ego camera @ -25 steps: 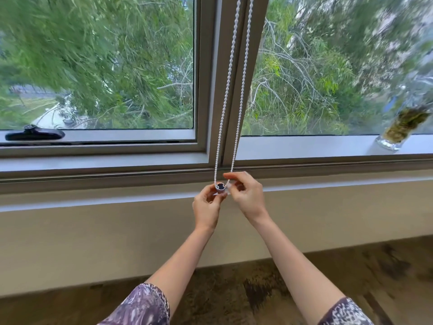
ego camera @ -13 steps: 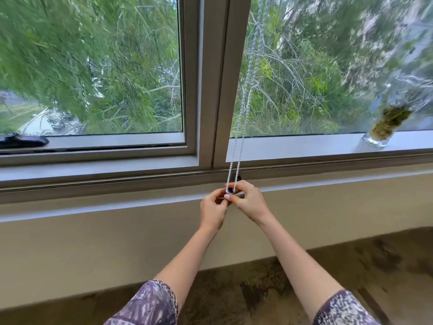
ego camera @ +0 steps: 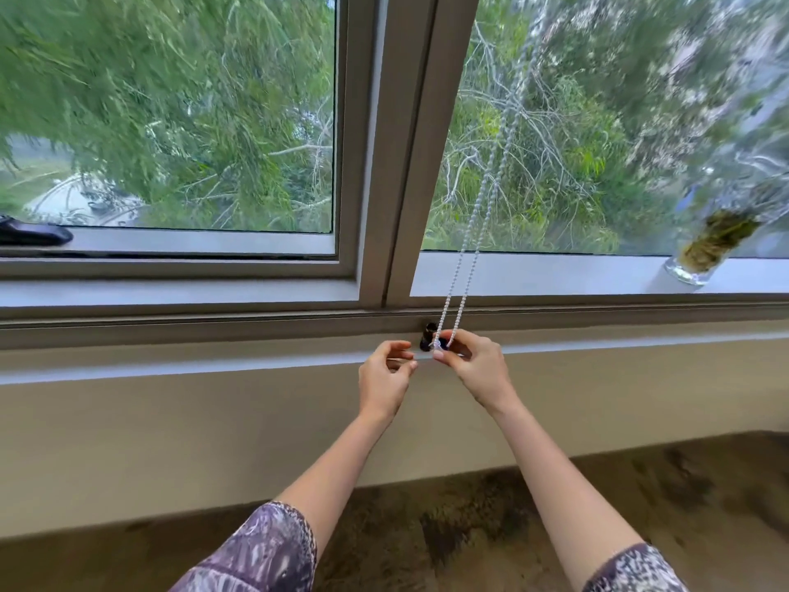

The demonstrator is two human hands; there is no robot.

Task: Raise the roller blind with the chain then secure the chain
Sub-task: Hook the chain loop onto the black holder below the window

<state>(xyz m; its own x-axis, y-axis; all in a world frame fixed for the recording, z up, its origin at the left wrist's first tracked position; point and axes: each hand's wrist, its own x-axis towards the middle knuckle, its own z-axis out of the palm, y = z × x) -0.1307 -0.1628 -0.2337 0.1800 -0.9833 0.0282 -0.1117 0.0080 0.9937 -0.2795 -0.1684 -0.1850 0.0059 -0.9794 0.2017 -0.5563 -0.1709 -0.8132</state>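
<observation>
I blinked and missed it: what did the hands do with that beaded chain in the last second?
The left hand let go of the chain and drew back to the left; it now holds nothing. The right hand still pinches the bottom of the loop beside the dark clip. The jar on the sill stayed put.

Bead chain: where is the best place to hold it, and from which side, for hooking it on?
Pinch the bottom bend of the bead chain, where both strands meet, from the right: the dark chain holder sits just left of it. The right hand pinches there.
</observation>
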